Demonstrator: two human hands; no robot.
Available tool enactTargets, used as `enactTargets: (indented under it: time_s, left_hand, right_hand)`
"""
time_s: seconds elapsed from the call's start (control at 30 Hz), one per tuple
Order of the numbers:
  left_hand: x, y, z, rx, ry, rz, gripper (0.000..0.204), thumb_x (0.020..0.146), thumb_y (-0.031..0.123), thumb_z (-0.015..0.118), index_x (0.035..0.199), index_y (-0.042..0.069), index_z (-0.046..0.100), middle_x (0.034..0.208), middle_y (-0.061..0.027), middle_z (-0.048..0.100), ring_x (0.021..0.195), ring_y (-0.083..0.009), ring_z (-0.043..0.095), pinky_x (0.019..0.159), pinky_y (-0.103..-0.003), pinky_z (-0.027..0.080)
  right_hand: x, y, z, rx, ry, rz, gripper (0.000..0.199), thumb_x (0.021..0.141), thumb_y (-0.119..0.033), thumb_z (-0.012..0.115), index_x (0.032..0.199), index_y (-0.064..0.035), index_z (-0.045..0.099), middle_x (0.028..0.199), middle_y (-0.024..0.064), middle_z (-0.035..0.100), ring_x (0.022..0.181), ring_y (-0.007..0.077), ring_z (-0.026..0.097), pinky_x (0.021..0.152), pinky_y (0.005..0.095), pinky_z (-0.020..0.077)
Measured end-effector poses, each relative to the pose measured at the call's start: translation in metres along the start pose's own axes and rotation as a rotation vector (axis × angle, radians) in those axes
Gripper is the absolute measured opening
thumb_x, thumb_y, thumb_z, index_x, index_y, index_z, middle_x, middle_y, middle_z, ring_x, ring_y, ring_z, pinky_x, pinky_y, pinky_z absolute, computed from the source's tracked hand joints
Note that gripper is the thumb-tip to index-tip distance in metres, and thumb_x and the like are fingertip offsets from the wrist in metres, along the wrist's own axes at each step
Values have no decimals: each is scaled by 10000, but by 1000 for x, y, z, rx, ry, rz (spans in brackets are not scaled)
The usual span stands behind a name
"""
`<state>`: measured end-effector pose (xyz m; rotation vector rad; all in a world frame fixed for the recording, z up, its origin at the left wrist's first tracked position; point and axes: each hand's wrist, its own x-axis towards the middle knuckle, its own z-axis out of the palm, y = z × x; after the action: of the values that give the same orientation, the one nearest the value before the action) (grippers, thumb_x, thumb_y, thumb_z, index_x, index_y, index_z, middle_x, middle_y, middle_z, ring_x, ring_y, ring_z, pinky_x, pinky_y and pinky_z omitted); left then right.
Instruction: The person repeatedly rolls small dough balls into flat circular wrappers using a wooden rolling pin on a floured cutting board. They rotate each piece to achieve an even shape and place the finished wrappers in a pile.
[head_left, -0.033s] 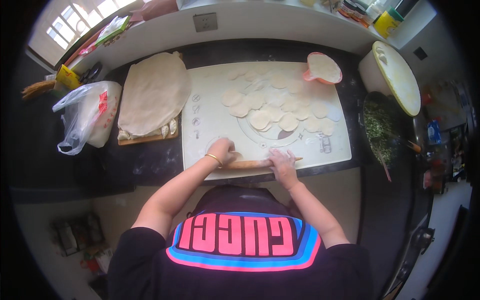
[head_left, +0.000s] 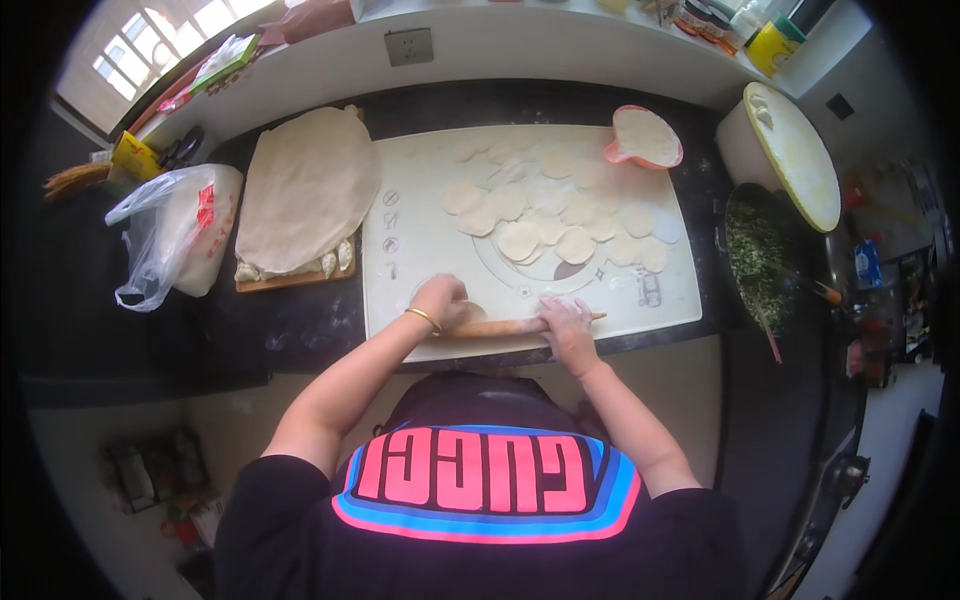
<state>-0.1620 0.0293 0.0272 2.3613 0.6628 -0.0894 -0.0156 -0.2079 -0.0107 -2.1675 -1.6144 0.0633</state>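
A wooden rolling pin [head_left: 490, 328] lies across the near edge of the white mat [head_left: 675, 312], its tapered tip pointing right. My right hand [head_left: 570, 333] is over its right part, fingers bent around it and dusted with flour. At the pin's left end, my left hand [head_left: 438, 302] is closed, with a gold bangle at the wrist. Its curled fingers pinch the edge of a small dough wrapper [head_left: 465, 311], mostly hidden beneath them. Beyond both hands, many thin round dough wrappers [head_left: 520, 240] lie spread and overlapping on the mat.
At left, a dough sheet [head_left: 305, 190] covers dumplings on a wooden board [head_left: 290, 282], beside a plastic bag [head_left: 185, 230]. A pink-rimmed bowl of flour [head_left: 645, 138] sits at the mat's far right corner. Further right are a pan of chopped greens [head_left: 757, 245] and a white tub [head_left: 745, 140].
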Motion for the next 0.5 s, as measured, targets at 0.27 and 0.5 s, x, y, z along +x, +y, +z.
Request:
enactTargets:
  time_s: [0.27,0.5]
  left_hand:
    - [47,32,-46,79,497,191,144,799,219,651,843,82,634,714,-138,633,635,-310,618,565,-364,491]
    - [128,105,36,76,339,448,156,792,159,593,937,118,634,798,-150,643,705,-305,636,610,-384,510]
  right_hand:
    - [10,15,-8,89,-82,20,346,751,-113,629,1075,-116,510,1308,69,475,1240,237,417,1035,504,244]
    - [10,20,-4,57,-108,5,402,790,-168,596,1167,-89,481,1303,101,466,1248,251,401,1020,498,262]
